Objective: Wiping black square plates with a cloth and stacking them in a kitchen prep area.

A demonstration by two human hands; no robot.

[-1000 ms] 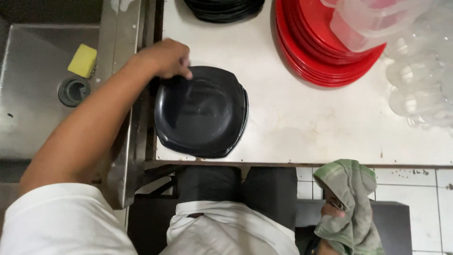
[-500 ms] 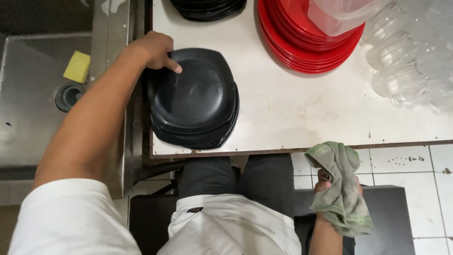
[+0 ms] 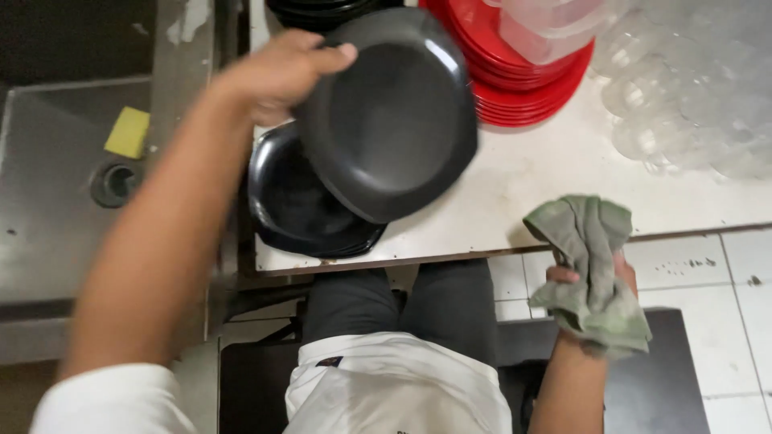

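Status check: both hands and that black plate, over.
Left hand grips the black plate, raised above the black stack. Right hand holds the green cloth off the table edge. Red plates close behind.

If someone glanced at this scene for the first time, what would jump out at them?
The left hand holds a black plate tilted above a stack of black plates at the counter's near edge. Bright red plates sit stacked at the back, and the right hand grips a green cloth below the counter edge.
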